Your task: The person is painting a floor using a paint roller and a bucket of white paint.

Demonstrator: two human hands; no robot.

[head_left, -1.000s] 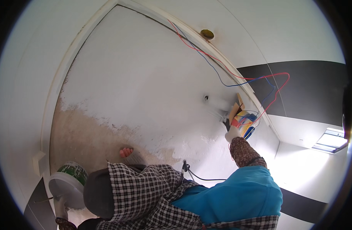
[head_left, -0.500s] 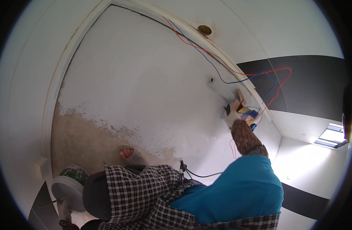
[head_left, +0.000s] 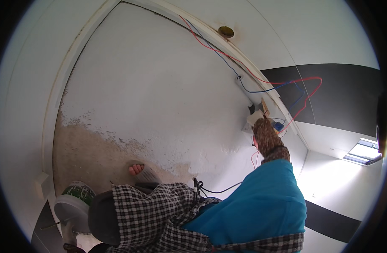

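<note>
My right arm, in a blue top and patterned sleeve cover, reaches far out to the right. A pale glove covers my right hand [head_left: 255,119], which is closed around a long, thin tool with a dark grip [head_left: 251,108]. Its far end lies against the whitish coated surface [head_left: 168,84]; its exact kind is unclear. At the lower left, my gloved left hand [head_left: 68,230] grips the rim of a white bucket with a green label [head_left: 77,202]. A thin rod [head_left: 54,224] sticks out beside that hand. The bucket's contents are hidden.
Red and blue wires [head_left: 282,83] hang in loops near my right hand, by a small wooden piece [head_left: 265,107]. My foot [head_left: 139,170] rests near the brown uncoated patch [head_left: 83,147]. A black cable [head_left: 223,192] runs beside my checked apron. White trim [head_left: 58,97] edges the surface.
My right hand and the tool have moved farther away from me; the tool's end has gone slightly right. The left hand stays at the bucket.
</note>
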